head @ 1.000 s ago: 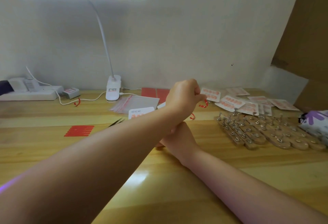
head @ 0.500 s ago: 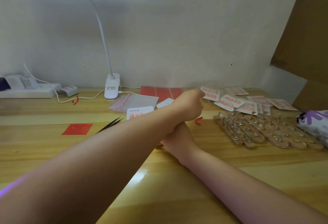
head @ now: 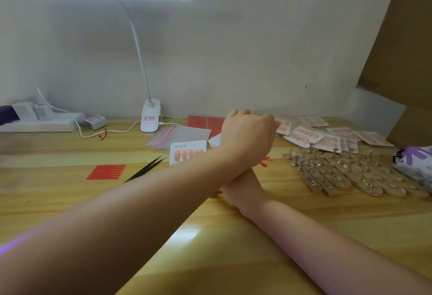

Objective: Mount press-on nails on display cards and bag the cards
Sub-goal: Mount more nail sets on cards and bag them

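The wooden worktop (head: 58, 201) fills the lower frame, its far edge butting a white wall; the broadest bare stretch lies at lower left and along the bottom, and a brown cardboard panel (head: 402, 37) closes off the upper right. Two bare forearms cross at centre frame. The left hand (head: 247, 135) reaches over to centre right with its fingers curled, knuckles up, at the near edge of the bagged cards (head: 327, 135); what it pinches, if anything, cannot be told. The right hand (head: 243, 184) lies under the left wrist, mostly hidden, so its state cannot be told. A clip lamp (head: 150, 119) stands at the back, its neck rising to a lit bar across the upper left. Wooden nail stands (head: 350, 175) with metal pegs crowd the right side of the worktop, just in front of the bagged cards and beside a purple-and-white packet (head: 413, 161) at the right edge. A white power strip (head: 39, 124) sits at far left against the wall. Clear zip bags (head: 182, 135) lie near the lamp base, red sheets (head: 205, 123) behind them. A display card (head: 187, 152) with orange press-on nails lies just left of the left wrist. Red adhesive strips (head: 106, 172) and black tweezers (head: 147, 168) lie left of centre.
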`<state>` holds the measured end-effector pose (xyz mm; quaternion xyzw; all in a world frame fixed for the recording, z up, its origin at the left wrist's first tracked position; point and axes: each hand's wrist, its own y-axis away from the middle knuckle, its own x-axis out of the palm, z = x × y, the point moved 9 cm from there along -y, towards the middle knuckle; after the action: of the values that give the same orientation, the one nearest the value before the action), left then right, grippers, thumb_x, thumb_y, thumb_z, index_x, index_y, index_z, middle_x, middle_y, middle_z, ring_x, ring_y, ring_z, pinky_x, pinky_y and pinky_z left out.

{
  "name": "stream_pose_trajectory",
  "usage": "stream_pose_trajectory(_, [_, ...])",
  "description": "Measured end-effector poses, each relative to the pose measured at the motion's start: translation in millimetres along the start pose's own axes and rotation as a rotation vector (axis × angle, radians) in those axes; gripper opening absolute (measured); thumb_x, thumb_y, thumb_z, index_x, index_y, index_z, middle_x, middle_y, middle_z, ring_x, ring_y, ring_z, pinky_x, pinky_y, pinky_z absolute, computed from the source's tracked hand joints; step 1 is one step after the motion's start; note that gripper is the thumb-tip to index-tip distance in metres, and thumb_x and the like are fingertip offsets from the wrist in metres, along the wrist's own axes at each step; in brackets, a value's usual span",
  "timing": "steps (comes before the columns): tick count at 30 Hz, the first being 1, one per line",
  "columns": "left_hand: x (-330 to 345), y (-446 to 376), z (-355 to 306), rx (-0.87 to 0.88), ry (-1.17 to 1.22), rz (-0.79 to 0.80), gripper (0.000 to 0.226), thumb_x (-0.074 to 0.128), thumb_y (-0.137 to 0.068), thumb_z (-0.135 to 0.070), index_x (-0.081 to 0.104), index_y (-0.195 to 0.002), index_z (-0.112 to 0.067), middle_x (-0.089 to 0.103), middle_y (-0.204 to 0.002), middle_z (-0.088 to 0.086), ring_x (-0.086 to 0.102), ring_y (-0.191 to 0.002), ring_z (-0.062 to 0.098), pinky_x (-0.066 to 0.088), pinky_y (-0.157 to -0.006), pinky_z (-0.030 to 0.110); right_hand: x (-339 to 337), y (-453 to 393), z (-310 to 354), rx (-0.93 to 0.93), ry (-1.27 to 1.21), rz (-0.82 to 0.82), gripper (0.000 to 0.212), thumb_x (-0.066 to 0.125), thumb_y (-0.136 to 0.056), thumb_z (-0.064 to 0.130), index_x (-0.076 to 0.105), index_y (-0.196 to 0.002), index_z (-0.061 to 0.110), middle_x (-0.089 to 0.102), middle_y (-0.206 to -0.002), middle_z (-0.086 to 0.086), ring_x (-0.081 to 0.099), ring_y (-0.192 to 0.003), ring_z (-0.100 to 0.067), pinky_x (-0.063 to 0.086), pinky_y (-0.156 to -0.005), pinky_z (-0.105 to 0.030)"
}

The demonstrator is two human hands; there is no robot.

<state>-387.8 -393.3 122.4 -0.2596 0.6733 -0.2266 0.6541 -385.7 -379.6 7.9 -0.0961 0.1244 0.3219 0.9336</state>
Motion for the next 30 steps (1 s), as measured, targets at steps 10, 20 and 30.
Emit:
stream_pose_trajectory(10, [-78.7, 108.8, 132.3, -0.085, 0.099, -0.306, 0.035, 0.056, -0.088, -0.045, 0.078, -0.079, -0.019, 0.074, -0.085, -0.002, 0.061, -0.083, 0.028, 0.048, -0.077, 0.041, 8.8, 2.6, -0.2, 0.021, -0.154, 0.046, 0.023, 0.063, -0.085, -0.003, 0.069, -0.080, 0.018, 0.074, -0.071, -0.003, 0.071, -0.067, -0.015, 0.059, -0.067, -0.024])
stream_pose_trajectory(20, [-83.5, 194.6, 295.1, -0.762, 0.146, -0.101, 0.027, 0.060, -0.092, -0.042, 0.059, -0.075, -0.021, 0.059, -0.060, -0.010, 0.056, -0.061, 0.011, 0.036, -0.053, 0.026, 3.6, 3.5, -2.9, 0.054, -0.138, 0.021, 0.015, 0.069, -0.085, 0.003, 0.069, -0.095, 0.014, 0.076, -0.076, -0.005, 0.073, -0.072, -0.019, 0.059, -0.067, -0.024])
stream_pose_trajectory(30, [-168.5, 321.3, 455.4, -1.507, -0.025, -0.636, 0.044, 0.055, -0.090, -0.013, 0.044, -0.130, 0.001, 0.048, -0.133, 0.025, 0.046, -0.124, 0.042, 0.037, -0.102, 0.044, 8.0, 8.4, 6.3, -0.051, -0.009, -0.028, 0.019, 0.070, -0.085, 0.008, 0.070, -0.088, 0.027, 0.075, -0.072, 0.003, 0.072, -0.069, -0.013, 0.052, -0.053, -0.018])
